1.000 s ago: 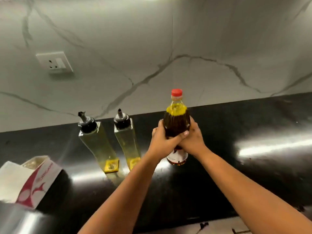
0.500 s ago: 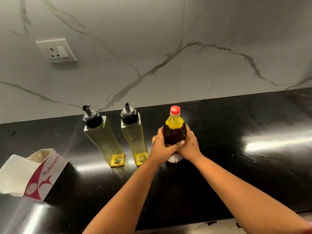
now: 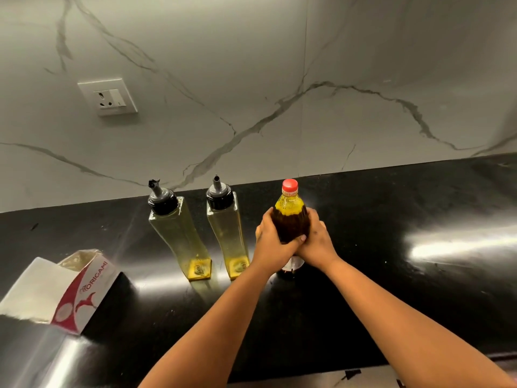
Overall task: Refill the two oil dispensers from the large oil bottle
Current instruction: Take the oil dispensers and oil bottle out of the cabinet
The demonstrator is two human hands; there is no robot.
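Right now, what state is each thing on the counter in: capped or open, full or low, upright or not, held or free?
Large oil bottle: upright, red cap on, nearly full, held.
Left hand: grip around bottle.
Right hand: grip around bottle.
Left oil dispenser: upright, spout top on, nearly empty, free.
Right oil dispenser: same.
Tissue box: lying, top open.

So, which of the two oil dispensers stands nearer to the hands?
The right dispenser, next to the left hand; the left dispenser stands one place farther away.

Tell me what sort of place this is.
Most likely a home kitchen: a black counter against a marble-look wall with a socket, plus two oil dispensers and an oil bottle.
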